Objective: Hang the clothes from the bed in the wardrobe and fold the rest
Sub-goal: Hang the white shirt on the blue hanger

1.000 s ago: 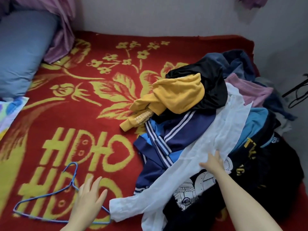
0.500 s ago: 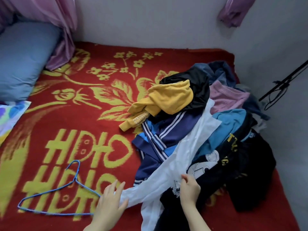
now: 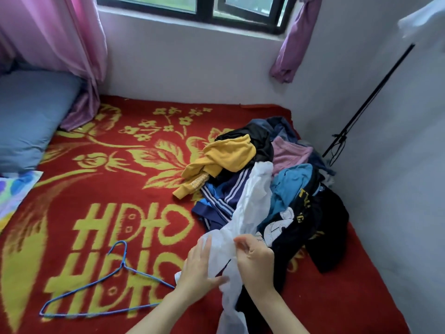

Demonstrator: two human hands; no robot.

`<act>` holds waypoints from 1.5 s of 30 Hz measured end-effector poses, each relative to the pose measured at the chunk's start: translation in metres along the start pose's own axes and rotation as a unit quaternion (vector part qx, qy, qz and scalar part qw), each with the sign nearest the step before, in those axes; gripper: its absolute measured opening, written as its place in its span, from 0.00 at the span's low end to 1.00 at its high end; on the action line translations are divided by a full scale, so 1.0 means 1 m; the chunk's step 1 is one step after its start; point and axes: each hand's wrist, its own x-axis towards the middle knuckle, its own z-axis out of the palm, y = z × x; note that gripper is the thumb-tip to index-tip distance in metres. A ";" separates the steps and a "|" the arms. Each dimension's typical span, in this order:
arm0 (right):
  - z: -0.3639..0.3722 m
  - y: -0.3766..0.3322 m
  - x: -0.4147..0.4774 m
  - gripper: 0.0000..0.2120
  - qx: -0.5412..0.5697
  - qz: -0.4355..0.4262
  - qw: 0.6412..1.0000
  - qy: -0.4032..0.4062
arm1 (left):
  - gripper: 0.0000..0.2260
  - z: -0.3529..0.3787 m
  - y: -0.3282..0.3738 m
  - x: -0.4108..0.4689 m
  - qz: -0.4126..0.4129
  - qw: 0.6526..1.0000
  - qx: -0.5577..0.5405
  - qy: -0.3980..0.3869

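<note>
Bed (image 3: 96,213) under a red blanket (image 3: 149,232) carries a clothes pile (image 3: 289,186) on its right side, near the wall (image 3: 385,165). A white garment (image 3: 252,201) trails from the pile toward the near edge. A blue hanger (image 3: 124,263) lies flat, left of the hands. The left hand (image 3: 197,268) grips the garment between thumb and fingers; the right hand (image 3: 255,259) pinches it with curled fingers, just beside the left

Left grip (image 3: 199,263) fingers extended, right grip (image 3: 255,259) curled pinching, forearms converging
</note>
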 end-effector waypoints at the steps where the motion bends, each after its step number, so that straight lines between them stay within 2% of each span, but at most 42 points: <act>1: -0.001 -0.018 -0.006 0.08 -0.001 -0.016 1.000 0.011 | 0.51 -0.007 -0.002 -0.002 0.005 0.999 -0.037 0.008; 3: 0.000 -0.051 -0.016 0.05 -0.004 -0.059 0.998 0.023 | 0.49 -0.023 -0.009 -0.004 0.014 0.995 -0.096 0.028; 4: 0.003 -0.071 -0.021 0.05 -0.003 -0.074 0.997 0.029 | 0.45 -0.035 -0.017 -0.008 0.025 0.994 -0.100 0.045; 6: 0.006 -0.102 -0.029 0.05 0.011 -0.088 0.995 0.039 | 0.31 -0.052 -0.027 -0.015 0.041 0.989 -0.118 0.076; 7: 0.007 -0.116 -0.033 0.05 0.014 -0.103 0.993 0.048 | 0.26 -0.062 -0.032 -0.022 0.056 0.983 -0.151 0.088; 9: 0.010 -0.141 -0.038 0.05 0.006 -0.143 0.988 0.064 | 0.25 -0.081 -0.045 -0.039 0.108 0.965 -0.207 0.116; 12: 0.015 -0.179 -0.041 0.06 0.050 -0.169 0.982 0.064 | 0.16 -0.121 -0.067 -0.059 0.178 0.954 -0.206 0.128; 14: 0.014 -0.203 -0.037 0.07 0.092 -0.173 0.979 0.062 | 0.19 -0.156 -0.084 -0.065 0.218 0.944 -0.194 0.153; 17: 0.009 -0.242 -0.023 0.08 0.098 -0.233 0.965 0.072 | 0.19 -0.213 -0.103 -0.067 0.200 0.949 -0.187 0.158; 19: 0.009 -0.274 -0.012 0.09 0.111 -0.279 0.951 0.078 | 0.21 -0.258 -0.110 -0.076 0.205 0.941 -0.176 0.202; 24: 0.001 -0.361 0.019 0.03 0.147 -0.318 0.933 0.081 | 0.17 -0.363 -0.103 -0.105 0.202 0.893 -0.121 0.384; 27: -0.001 -0.420 0.025 0.04 0.221 -0.406 0.883 0.087 | 0.22 -0.411 -0.096 -0.127 0.185 0.835 -0.120 0.505; 29: 0.001 -0.453 0.038 0.03 0.248 -0.452 0.850 0.109 | 0.21 -0.439 -0.095 -0.141 0.178 0.808 -0.124 0.548; 30: 0.002 -0.465 0.050 0.04 0.247 -0.447 0.851 0.120 | 0.19 -0.451 -0.093 -0.149 0.173 0.807 -0.121 0.552; 32: 0.005 -0.476 0.080 0.06 0.205 -0.383 0.895 0.100 | 0.10 -0.466 -0.101 -0.161 0.155 0.832 -0.124 0.518; 33: 0.008 -0.472 0.096 0.07 0.182 -0.334 0.922 0.070 | 0.10 -0.467 -0.107 -0.165 0.137 0.848 -0.124 0.496; 34: 0.015 -0.465 0.107 0.08 0.178 -0.284 0.942 0.031 | 0.18 -0.466 -0.116 -0.170 0.125 0.863 -0.110 0.477; 36: 0.032 -0.441 0.122 0.06 0.196 -0.198 0.960 -0.025 | 0.24 -0.454 -0.135 -0.165 0.091 0.890 -0.097 0.436; 39: 0.059 -0.410 0.121 0.03 0.180 -0.153 0.970 -0.059 | 0.18 -0.423 -0.150 -0.146 0.008 0.901 -0.102 0.422; 40: 0.066 -0.402 0.118 0.02 0.181 -0.142 0.971 -0.069 | 0.18 -0.411 -0.149 -0.139 0.009 0.896 -0.096 0.434; 42: 0.077 -0.389 0.112 0.05 0.204 -0.100 0.969 -0.097 | 0.17 -0.384 -0.139 -0.126 0.071 0.884 -0.110 0.449; 45: 0.088 -0.378 0.099 0.11 0.227 -0.060 0.961 -0.144 | 0.24 -0.349 -0.114 -0.115 0.150 0.898 -0.161 0.381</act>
